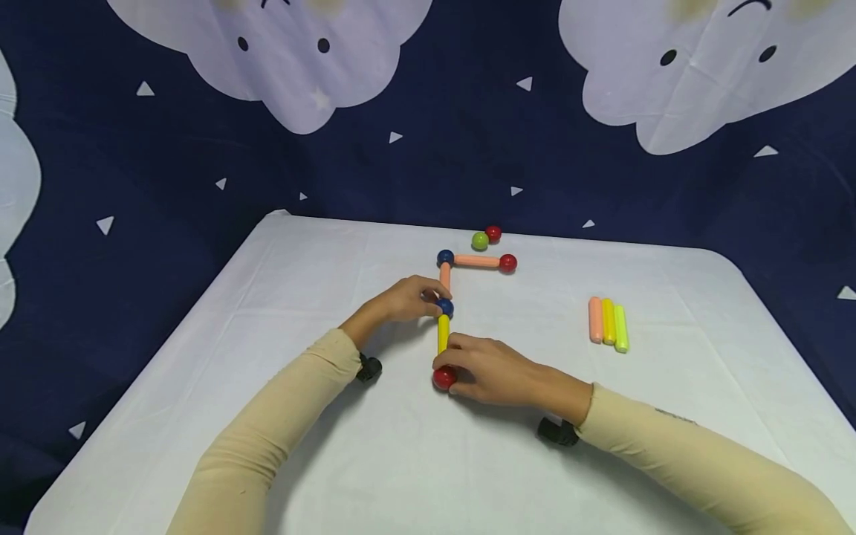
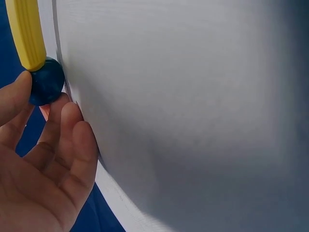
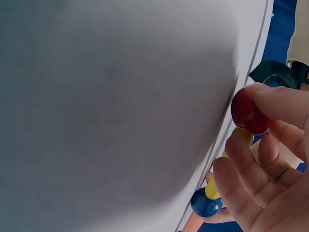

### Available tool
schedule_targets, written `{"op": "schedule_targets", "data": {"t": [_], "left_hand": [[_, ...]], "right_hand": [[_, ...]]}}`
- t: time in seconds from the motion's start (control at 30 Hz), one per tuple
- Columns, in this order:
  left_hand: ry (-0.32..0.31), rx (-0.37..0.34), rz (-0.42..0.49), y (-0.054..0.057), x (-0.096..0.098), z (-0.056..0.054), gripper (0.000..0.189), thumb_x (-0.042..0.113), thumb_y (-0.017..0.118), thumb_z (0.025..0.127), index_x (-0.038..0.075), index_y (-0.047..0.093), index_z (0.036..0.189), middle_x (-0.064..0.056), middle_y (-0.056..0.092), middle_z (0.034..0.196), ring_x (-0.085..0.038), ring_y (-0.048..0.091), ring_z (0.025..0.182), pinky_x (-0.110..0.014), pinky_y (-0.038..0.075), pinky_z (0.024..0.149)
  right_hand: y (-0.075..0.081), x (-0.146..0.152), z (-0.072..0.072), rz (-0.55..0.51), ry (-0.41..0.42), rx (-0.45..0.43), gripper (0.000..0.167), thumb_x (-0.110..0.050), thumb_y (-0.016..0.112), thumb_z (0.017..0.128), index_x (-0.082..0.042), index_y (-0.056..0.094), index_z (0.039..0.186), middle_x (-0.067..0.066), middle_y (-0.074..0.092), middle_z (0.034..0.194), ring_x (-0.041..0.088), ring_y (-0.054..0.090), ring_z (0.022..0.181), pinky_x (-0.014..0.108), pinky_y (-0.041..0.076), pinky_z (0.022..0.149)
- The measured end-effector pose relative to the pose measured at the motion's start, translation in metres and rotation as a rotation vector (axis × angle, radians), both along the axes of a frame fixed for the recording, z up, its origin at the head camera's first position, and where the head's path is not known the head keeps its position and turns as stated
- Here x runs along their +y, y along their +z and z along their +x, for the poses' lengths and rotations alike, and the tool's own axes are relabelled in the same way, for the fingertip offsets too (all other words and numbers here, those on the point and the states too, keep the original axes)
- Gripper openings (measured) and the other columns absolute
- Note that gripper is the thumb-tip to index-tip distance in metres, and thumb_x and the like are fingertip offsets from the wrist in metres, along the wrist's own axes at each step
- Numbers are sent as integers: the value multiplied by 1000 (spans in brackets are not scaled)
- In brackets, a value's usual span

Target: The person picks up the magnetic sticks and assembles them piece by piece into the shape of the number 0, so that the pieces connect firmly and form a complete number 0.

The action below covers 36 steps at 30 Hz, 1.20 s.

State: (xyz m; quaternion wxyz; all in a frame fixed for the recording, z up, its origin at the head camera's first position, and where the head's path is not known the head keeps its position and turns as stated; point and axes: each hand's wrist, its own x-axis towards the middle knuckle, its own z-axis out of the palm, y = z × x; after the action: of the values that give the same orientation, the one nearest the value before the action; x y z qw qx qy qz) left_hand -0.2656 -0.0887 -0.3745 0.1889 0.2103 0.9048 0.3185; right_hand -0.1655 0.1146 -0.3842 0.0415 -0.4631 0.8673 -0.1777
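My left hand (image 1: 409, 299) pinches a blue ball (image 2: 47, 82) between thumb and fingers. A yellow stick (image 1: 443, 334) runs from that ball toward me to a red ball (image 3: 249, 111), which my right hand (image 1: 491, 369) grips with thumb and fingers. Beyond the left hand, an orange stick (image 1: 445, 275) leads from the held blue ball up to a second blue ball (image 1: 445, 257). From there another orange stick (image 1: 476, 261) reaches right to a red ball (image 1: 508, 263). Part of the yellow stick is hidden by the right hand's fingers.
A green ball (image 1: 480, 241) and a loose red ball (image 1: 493, 234) lie side by side near the back edge of the white table (image 1: 321, 253). On the right lie an orange stick (image 1: 595, 320), a yellow stick (image 1: 608, 322) and a lime stick (image 1: 621, 329) in a row.
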Motion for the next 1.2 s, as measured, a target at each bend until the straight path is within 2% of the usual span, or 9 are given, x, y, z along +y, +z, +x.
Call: {"op": "schedule_targets", "data": {"t": [0.33,0.53,0.67,0.77,0.87,1.03,1.2], "left_hand": [[-7,3,6,0,-1,0,33,16,66,95,15,66,128,-11,67,126,-27,59,120,-38,49,98],[-7,14,-2,1,-1,-1,33,15,66,94,15,66,127,-11,68,125,-26,61,117,-35,50,93],[3,7,-11,1,-1,1,34,16,66,94,16,65,128,-12,67,127,-27,60,119,-37,51,94],[13,19,-23,1,-1,3,39,17,66,94,17,63,133,-13,64,131,-28,58,122,-41,49,99],[24,63,-26,2,-4,8,45,18,66,94,18,59,138,-15,62,132,-29,60,119,-42,50,99],[18,163,-26,5,-14,22,44,17,67,93,19,61,137,-15,63,125,-25,64,100,-33,52,84],[-29,225,-44,6,-26,43,37,15,67,93,18,66,130,-12,65,119,-19,59,91,-28,50,76]], "right_hand": [[1,-4,-2,31,-8,-14,33,-20,77,86,-18,67,118,-3,63,107,6,60,92,27,55,84],[2,-5,-2,22,-11,-21,36,-22,77,86,-17,66,120,-3,63,108,6,59,91,27,54,84],[4,0,-2,12,-48,-23,38,-28,75,88,-17,65,123,-4,63,102,5,57,84,22,51,76],[8,14,-4,-9,-115,-14,37,-28,73,89,-16,66,123,-6,61,92,6,54,78,21,48,70],[14,40,-12,-24,-214,15,34,-24,72,89,-14,67,122,-6,59,85,7,54,77,22,47,68],[20,105,-35,-68,-410,84,30,-16,72,89,-5,68,117,0,62,84,12,56,75,28,49,68],[22,164,-45,-20,-614,43,30,-17,66,93,-1,67,118,6,62,84,13,53,69,29,42,62]]}}
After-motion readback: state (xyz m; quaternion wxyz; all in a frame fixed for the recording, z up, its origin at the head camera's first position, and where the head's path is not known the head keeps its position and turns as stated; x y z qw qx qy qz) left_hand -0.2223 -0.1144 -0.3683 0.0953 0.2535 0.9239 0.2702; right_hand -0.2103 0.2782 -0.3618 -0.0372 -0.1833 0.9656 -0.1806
